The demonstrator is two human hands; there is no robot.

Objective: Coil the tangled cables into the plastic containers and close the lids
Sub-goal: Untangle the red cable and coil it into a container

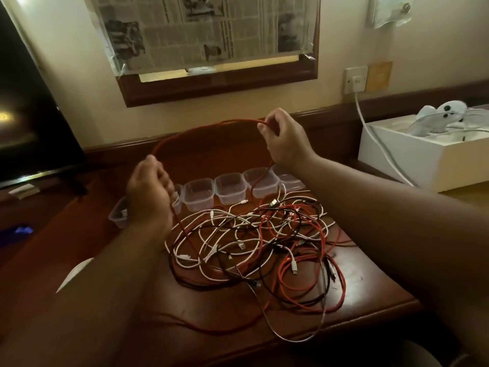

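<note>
2 hands: both are raised above the table and share 1 red cable (pixel 201 129), which arcs between them.
Left hand (pixel 149 192): at 9 o'clock of the cable heap, fingers curled round the red cable, which drops from the fist into the heap.
Right hand (pixel 284 140): at 12 o'clock of the heap, thumb and fingertips pinching the red cable at the top of its arc; a second stretch of it falls from under the palm towards the tubs.
Cable heap (pixel 254 239): white, black and red leads lie knotted over one another on the table's middle, with loose loops spilling towards 5 o'clock.
Plastic containers (pixel 229 190): a row of clear lidless tubs stands at 12 o'clock of the heap, touching side to side; the leftmost ones sit partly behind the left hand. I cannot tell their exact count.
Table (pixel 375 292): dark, glossy reddish wood with a rounded edge.
Wall: cream, with a dark wooden frame (pixel 217 86) covered by newspaper (pixel 211 30) at 12 o'clock.
Socket (pixel 356 79): at 2 o'clock, a white lead running down from it.
White box (pixel 423 162): at 3 o'clock, beside the table.
Dark screen (pixel 29 115): at 9 o'clock.
</note>
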